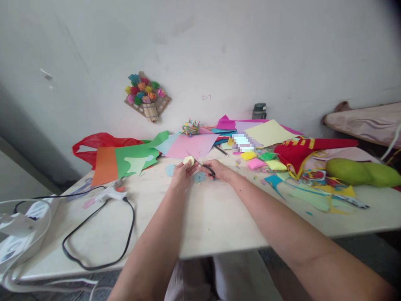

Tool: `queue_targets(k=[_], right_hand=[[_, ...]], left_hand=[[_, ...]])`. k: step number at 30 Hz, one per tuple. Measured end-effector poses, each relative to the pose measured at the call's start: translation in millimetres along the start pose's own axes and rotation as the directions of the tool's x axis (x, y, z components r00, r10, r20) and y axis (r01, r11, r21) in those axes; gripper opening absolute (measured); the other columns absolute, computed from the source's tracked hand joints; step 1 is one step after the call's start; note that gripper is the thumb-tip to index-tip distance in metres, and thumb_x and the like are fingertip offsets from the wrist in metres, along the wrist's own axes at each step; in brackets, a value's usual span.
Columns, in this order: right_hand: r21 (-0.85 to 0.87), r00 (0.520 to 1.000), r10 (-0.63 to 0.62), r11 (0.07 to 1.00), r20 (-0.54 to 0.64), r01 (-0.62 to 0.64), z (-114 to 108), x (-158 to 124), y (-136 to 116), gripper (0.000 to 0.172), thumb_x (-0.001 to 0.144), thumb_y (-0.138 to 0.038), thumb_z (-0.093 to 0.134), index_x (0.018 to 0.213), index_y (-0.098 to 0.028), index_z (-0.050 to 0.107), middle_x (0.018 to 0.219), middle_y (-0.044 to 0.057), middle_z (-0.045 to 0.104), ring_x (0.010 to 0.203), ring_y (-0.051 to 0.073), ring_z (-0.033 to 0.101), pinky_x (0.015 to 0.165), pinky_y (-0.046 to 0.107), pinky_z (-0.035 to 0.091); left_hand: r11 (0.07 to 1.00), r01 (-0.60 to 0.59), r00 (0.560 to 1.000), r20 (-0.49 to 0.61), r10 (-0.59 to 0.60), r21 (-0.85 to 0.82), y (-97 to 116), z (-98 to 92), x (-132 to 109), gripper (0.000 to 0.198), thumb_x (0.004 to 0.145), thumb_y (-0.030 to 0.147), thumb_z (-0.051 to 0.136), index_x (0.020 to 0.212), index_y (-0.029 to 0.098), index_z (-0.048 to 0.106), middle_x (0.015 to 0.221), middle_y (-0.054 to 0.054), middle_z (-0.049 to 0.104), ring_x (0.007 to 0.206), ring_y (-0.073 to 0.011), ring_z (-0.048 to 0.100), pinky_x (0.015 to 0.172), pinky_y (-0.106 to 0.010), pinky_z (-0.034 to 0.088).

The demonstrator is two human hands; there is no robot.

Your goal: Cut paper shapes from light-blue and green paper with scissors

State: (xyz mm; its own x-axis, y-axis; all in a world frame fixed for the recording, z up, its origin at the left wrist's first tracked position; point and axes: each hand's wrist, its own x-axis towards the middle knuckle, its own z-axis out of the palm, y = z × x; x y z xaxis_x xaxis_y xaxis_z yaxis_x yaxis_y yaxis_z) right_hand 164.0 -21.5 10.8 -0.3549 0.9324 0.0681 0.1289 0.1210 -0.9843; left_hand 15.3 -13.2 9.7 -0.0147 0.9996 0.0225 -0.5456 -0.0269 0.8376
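My left hand (182, 172) pinches a small pale yellow piece of paper (188, 160) above the white table (200, 217). Just to its right, my right hand (219, 170) grips black-handled scissors (205, 166), and the blades point up and left at the yellow piece. Two light blue paper cut-outs (171, 169) lie on the table under and beside the hands.
Coloured paper sheets (194, 144) and scraps spread across the far side. A white glue gun (110, 193) with a black cord (94, 234) lies at left, by a red plastic bag (94, 146). At right are red felt (300, 152), green gourd-shaped objects (360, 172) and small coloured pads (255, 163).
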Motion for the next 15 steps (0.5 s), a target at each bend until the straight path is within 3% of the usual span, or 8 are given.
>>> queue_targets(k=[15], right_hand=[[0.013, 1.000, -0.018, 1.000, 0.021, 0.018, -2.7, 5.7, 6.4, 0.034, 0.063, -0.039, 0.067, 0.059, -0.016, 0.043, 0.039, -0.008, 0.040, 0.030, 0.004, 0.033, 0.030, 0.018, 0.022]], left_hand=[[1.000, -0.020, 1.000, -0.011, 0.020, -0.008, 1.4, -2.1, 0.8, 0.009, 0.070, 0.007, 0.060, 0.079, 0.010, 0.060, 0.069, -0.008, 0.067, 0.064, -0.0154, 0.066, 0.069, -0.027, 0.052]])
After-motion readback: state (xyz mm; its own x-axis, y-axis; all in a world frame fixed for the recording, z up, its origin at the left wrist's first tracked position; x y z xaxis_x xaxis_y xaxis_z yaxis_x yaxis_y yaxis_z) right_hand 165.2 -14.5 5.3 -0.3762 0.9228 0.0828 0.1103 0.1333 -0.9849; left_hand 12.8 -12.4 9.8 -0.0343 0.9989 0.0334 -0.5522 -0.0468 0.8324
